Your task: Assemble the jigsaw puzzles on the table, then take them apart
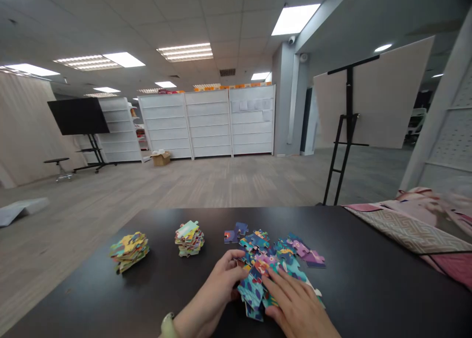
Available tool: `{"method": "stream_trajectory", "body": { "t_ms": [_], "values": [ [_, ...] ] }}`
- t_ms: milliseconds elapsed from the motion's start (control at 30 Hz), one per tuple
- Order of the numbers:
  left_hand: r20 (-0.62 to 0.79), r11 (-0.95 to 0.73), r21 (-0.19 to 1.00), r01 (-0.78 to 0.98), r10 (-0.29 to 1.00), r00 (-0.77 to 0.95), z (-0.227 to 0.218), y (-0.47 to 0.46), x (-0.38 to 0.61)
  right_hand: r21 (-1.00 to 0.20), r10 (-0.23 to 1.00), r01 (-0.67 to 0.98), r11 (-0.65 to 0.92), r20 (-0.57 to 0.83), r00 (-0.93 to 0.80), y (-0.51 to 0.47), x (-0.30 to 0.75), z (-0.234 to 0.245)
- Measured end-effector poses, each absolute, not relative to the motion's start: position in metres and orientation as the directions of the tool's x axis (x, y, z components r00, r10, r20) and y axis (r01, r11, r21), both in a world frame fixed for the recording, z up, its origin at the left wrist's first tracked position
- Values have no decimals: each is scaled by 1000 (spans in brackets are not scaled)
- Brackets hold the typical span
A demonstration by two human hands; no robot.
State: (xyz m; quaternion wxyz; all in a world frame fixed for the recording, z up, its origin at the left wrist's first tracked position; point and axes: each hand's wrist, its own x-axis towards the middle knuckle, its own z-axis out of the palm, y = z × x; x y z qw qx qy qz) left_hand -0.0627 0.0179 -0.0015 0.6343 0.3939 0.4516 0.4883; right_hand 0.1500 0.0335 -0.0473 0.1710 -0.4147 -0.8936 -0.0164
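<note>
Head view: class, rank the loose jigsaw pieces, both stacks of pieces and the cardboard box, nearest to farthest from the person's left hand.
1. Loose jigsaw pieces, touching the left hand, centre of the table.
2. Middle stack of pieces, ahead and left.
3. Left stack of pieces, farther left.
4. Cardboard box, far beyond the table.

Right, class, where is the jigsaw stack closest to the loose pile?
In the head view, the jigsaw stack sits on the dark table, left of the loose pile and beyond the left hand, with another stack further left.
</note>
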Motion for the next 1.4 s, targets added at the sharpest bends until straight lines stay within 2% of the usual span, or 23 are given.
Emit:
{"method": "stream_trajectory", "body": {
  "t_ms": [67,167,267,400,500,567,700,867,933,1033,1200,1300,1400],
  "values": [
    [-67,81,986,-145,993,99,-6,20,-57,-135,724,731,668,345,-598,32,150,-46],
    [119,-120,993,6,990,72,-15,20,-47,-191,727,709,679,310,-612,27,150,-39],
    [185,-187,979,87,982,33,-24,21,-38,-256,747,704,662,295,-596,21,151,-30],
    [149,-149,989,-2,988,34,-28,26,-40,-316,839,789,526,341,-423,26,164,-29],
    [91,-86,988,-132,995,35,-25,26,-49,-321,917,877,357,301,-262,36,177,-41],
    [48,-45,985,-167,999,14,-23,24,-55,-326,937,895,303,274,-218,41,182,-51],
    [-1,7,985,-174,999,35,-22,20,-58,-436,933,845,309,313,-179,41,180,-59],
    [111,-106,991,-78,991,68,-34,22,-45,-699,936,641,317,338,-95,38,171,-48],
    [131,-128,991,-46,989,69,-42,24,-40,-735,928,583,348,359,-101,38,168,-44],
    [163,-166,983,75,986,43,-50,23,-37,-710,902,585,393,421,-95,38,166,-43],
    [245,-268,857,441,963,108,-43,13,-34,-629,862,666,401,504,-44,42,172,-45],
    [263,-265,701,662,959,106,-38,6,-33,-606,852,708,364,523,10,45,180,-43],
    [305,-264,546,795,947,105,-38,4,-36,-615,885,711,339,465,-20,50,190,-40]
  ]
}}
